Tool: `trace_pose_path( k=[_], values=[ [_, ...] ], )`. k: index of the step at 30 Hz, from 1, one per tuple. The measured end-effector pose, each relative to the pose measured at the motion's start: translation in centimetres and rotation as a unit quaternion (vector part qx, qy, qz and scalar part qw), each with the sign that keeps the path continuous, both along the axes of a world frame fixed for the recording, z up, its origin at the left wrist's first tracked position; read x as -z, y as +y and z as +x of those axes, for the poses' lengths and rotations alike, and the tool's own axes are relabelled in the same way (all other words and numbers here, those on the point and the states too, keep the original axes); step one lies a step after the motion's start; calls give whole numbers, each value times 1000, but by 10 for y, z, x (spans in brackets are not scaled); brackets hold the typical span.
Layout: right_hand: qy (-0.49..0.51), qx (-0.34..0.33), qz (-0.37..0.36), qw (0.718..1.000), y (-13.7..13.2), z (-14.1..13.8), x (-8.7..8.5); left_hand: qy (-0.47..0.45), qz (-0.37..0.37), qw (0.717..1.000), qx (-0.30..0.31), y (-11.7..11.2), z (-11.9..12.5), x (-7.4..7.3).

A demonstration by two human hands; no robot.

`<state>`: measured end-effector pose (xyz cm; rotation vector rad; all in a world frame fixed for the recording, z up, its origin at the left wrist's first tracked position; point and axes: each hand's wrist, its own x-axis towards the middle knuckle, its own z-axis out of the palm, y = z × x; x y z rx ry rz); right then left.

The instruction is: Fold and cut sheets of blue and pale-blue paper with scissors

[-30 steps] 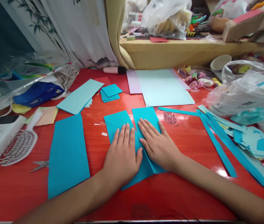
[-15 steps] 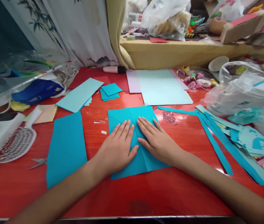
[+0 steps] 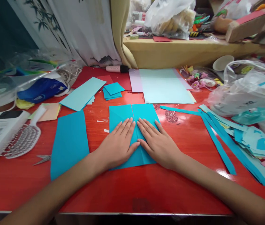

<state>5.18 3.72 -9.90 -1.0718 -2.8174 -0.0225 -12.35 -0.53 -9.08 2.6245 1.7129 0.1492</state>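
A blue sheet of paper point(image 3: 120, 114) lies on the red table in front of me, with a crease or seam running down its middle. Flat on its left half rests my left hand point(image 3: 119, 142), fingers stretched out. My right hand point(image 3: 158, 140) presses the right half in the same way, fingers extended. The two thumbs meet, or nearly meet, over the middle line. Both palms hide much of the sheet. Another blue paper piece point(image 3: 70, 142) lies to the left, partly behind my left forearm, beside small scissors point(image 3: 43, 159).
Blue paper strips point(image 3: 219, 143) and a pile of scraps point(image 3: 254, 140) lie at the right. Pale sheets point(image 3: 165, 86), small blue squares point(image 3: 113, 89) and a light-blue piece point(image 3: 83, 93) are farther back. A hairbrush point(image 3: 25, 140) and plastic bag point(image 3: 242, 90) flank the table.
The paper's lower right corner, which stuck out under my right wrist, now sits farther in, and the middle seam shows at the top. My thumbs have come together. The view has shifted slightly.
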Motion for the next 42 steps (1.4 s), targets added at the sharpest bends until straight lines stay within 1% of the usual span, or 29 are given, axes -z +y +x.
trace_pose_path(
  k=[10, 15, 21, 26, 31, 36, 39, 42],
  values=[
    [-2, 6, -4, 1000, -1, 0, -1, 2, 23, 999, -31, -5, 9, 2],
    [3, 5, 1, 1000, -1, 0, 0, 4, 24, 999, -48, -7, 11, 2],
    [2, 5, -1, 1000, -1, 0, 0, 5, 24, 998, -63, -9, 14, 0],
    [-1, 1, -4, 1000, -1, 1, -1, 3, 22, 997, -74, -11, 15, -4],
    [-6, -1, -12, 1000, 0, 1, -2, -11, 21, 998, -51, -11, 12, -6],
    [-3, -9, -25, 1000, 8, 2, -3, -8, -33, 999, -30, -8, 6, -4],
    [0, -33, -37, 999, 13, 5, -5, -4, -62, 998, -8, -5, 1, -5],
    [-3, -43, -42, 998, 14, 7, -7, -2, -82, 997, -5, -3, -1, -7]
  ],
)
